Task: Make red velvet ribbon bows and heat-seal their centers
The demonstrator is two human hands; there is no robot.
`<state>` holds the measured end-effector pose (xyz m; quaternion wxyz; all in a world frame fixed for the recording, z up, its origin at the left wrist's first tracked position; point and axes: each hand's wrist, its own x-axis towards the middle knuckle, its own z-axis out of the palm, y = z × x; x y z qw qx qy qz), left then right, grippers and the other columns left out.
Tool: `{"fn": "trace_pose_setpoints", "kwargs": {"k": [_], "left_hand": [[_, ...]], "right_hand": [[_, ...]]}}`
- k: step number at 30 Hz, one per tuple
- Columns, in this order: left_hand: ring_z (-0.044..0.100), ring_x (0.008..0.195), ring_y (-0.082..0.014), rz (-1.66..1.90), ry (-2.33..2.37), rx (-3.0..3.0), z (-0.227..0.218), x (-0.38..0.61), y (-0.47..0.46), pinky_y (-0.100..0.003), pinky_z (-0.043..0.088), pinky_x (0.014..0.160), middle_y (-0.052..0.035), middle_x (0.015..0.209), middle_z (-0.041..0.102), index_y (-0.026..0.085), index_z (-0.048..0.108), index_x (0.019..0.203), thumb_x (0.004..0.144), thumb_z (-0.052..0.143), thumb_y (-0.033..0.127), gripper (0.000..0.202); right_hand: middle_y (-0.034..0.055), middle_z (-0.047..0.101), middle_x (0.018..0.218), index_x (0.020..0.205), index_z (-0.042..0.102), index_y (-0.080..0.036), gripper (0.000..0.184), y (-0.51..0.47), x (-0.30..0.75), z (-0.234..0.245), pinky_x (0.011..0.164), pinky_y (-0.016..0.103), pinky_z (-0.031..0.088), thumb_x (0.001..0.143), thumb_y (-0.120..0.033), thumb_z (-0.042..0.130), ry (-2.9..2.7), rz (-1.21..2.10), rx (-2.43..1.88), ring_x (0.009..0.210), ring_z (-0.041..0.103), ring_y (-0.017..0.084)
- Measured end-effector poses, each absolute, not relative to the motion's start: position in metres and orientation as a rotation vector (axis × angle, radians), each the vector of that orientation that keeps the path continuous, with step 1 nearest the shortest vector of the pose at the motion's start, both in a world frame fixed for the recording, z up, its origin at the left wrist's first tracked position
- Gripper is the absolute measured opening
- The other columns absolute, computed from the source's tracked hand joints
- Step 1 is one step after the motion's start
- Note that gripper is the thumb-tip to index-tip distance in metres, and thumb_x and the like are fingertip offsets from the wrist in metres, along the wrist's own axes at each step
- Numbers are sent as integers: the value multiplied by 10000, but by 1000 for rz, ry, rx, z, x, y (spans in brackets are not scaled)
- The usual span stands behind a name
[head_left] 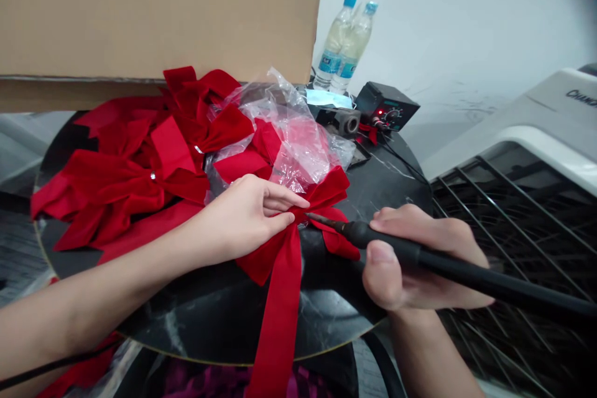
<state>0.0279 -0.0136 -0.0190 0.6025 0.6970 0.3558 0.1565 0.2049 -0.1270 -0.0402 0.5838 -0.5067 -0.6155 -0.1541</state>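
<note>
A red velvet bow (pixel 321 199) lies at the front of the round table, one long tail hanging over the edge. My left hand (pixel 254 214) pinches the middle of this bow between thumb and fingers. In my right hand (pixel 420 261) is a black soldering iron (pixel 361 235), gripped by its handle. Its tip meets, or comes very close to, the bow's centre, right beside my left fingertips. What exactly lies under the tip is too small to make out.
Several red bows (pixel 125 180) are piled on the black marbled table (pixel 336 317), some under clear plastic wrap (pixel 303 143). Behind stand a cardboard box (pixel 158 12), two water bottles (pixel 342 43) and a black control unit (pixel 387 106) with a red light. A white-framed appliance with a wire grille (pixel 504 217) borders the right.
</note>
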Motion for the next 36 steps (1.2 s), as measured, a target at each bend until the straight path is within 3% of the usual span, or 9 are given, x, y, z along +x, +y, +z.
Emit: {"fn": "trace_pose_setpoints", "kwargs": {"k": [10, 18, 25, 36], "left_hand": [[779, 1027, -205, 366, 815, 1607, -20, 27, -17, -255, 614, 959, -28, 1051, 825, 156, 797, 1075, 838, 712, 103, 258], [772, 1051, -230, 386, 802, 1607, -20, 26, -16, -321, 604, 1009, -26, 1063, 822, 176, 806, 1067, 826, 701, 92, 276], [772, 1048, -204, 397, 781, 1631, -24, 27, -16, -271, 598, 1005, -11, 1078, 819, 177, 802, 1089, 842, 697, 120, 274], [768, 1063, -223, 382, 791, 1657, -23, 26, -17, -292, 599, 1008, -24, 1092, 816, 173, 802, 1100, 852, 699, 152, 269]], "right_hand": [[-28, 611, 618, 875, 649, -278, 195, -123, 206, -41, 478, 351, 481, 696, -207, 681, -1465, -411, -1148, 502, 625, 193], [-30, 620, 629, 865, 655, -270, 138, -123, 204, -41, 508, 318, 486, 733, -237, 682, -1499, -402, -1176, 513, 622, 169], [-29, 619, 617, 853, 646, -270, 87, -127, 200, -36, 524, 327, 497, 768, -259, 661, -1541, -395, -1281, 531, 639, 173], [-34, 621, 621, 841, 634, -268, 141, -126, 202, -36, 472, 322, 488, 712, -217, 658, -1516, -435, -1176, 507, 617, 157]]}}
